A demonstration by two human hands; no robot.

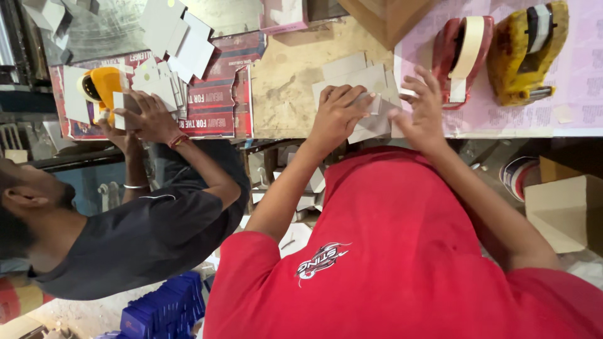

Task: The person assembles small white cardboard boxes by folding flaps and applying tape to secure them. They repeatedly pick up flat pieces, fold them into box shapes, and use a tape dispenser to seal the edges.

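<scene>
My left hand [339,116] grips a small folded grey cardboard piece [370,103] at the near edge of the worn wooden table [289,81]. My right hand [424,107] holds the same piece's right end with its fingers spread, and a short pale strip, apparently tape, sits at a fingertip. Under both hands lies a loose stack of flat grey cardboard blanks [355,72]. A red tape dispenser [461,53] with a cream roll stands just beyond my right hand, and a yellow dispenser [524,50] stands beside it. My red shirt fills the lower frame.
At the left a co-worker in a dark shirt holds a cardboard piece against a yellow tape dispenser [103,88], their hand [141,116] over printed red sheets [217,94]. More grey blanks [179,37] lie beyond. A brown box [565,210] stands lower right, blue packs [166,307] lower left.
</scene>
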